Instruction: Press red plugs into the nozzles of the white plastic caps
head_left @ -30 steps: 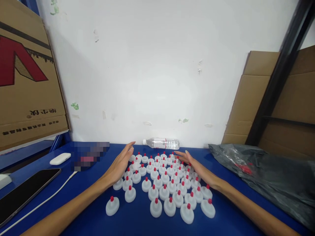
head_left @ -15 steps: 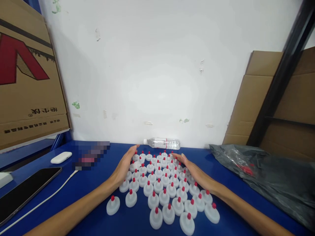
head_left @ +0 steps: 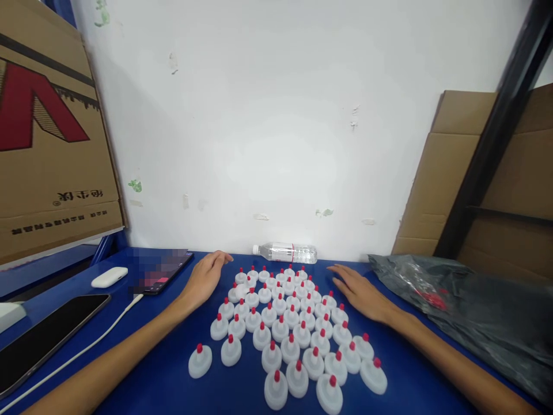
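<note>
Between my hands spreads a large group of white oval plastic caps with red nozzle tips (head_left: 280, 328), all standing tip up on the blue tabletop (head_left: 173, 369). My left hand (head_left: 207, 278) rests at the group's far left side, holding nothing, its fingers loosely extended toward the wall. On the far right side lies my right hand (head_left: 356, 291), empty, with its fingers apart. Both hands are a little away from the caps. One white cap (head_left: 200, 361) stands by itself at the near left. A clear bottle (head_left: 287, 252) with a white lid lies on its side behind the group.
At left are a dark phone (head_left: 52, 334), a second phone (head_left: 168, 274) with a white cable (head_left: 86, 351), and a white earbud case (head_left: 109, 277). A grey plastic bag (head_left: 470, 311) holding red bits lies at right. The white wall (head_left: 280, 127) bounds the back.
Both hands have moved outward, away from the sides of the cap group, the left one leftward and the right one rightward. The caps look almost unmoved.
</note>
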### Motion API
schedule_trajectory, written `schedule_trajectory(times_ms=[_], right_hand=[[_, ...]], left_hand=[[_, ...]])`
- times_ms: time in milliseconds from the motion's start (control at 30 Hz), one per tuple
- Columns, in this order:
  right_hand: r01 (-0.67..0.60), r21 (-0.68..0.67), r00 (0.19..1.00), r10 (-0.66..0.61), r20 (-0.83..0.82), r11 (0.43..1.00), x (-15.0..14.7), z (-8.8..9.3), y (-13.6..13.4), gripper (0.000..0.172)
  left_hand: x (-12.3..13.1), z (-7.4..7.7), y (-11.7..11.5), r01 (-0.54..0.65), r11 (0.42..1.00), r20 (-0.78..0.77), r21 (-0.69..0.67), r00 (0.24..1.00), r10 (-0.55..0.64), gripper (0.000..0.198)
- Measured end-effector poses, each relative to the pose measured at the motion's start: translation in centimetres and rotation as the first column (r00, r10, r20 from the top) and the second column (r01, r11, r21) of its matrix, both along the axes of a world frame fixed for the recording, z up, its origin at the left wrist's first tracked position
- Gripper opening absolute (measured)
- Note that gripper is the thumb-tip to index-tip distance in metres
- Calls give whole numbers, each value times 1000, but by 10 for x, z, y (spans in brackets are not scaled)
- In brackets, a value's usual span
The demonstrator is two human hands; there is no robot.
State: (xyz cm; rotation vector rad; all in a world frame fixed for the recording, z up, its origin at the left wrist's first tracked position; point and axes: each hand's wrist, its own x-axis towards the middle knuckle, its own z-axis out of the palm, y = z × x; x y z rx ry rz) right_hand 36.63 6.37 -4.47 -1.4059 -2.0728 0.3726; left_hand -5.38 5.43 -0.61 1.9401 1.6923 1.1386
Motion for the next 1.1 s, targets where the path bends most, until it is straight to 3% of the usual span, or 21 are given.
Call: schedule_trajectory(times_ms=[167, 367, 533, 1100], right_hand=[[36, 2, 989, -36, 144, 999, 12, -18, 13, 67], [42, 21, 980, -45, 196, 999, 13, -18, 13, 63], [28, 29, 977, -33, 209, 999, 15, -18, 14, 62], [-1, 56, 959, -15, 282, 998, 16, -20, 16, 64]], left_hand=[[-16, -11, 7, 16, 999, -356, 40, 935, 0, 47], [-15, -28, 11, -45, 998, -567, -44, 823, 12, 56], [-22, -29, 14, -68, 992, -629, -104, 777, -13, 59], [-17, -20, 6, -50, 990, -692, -133, 720, -57, 59]])
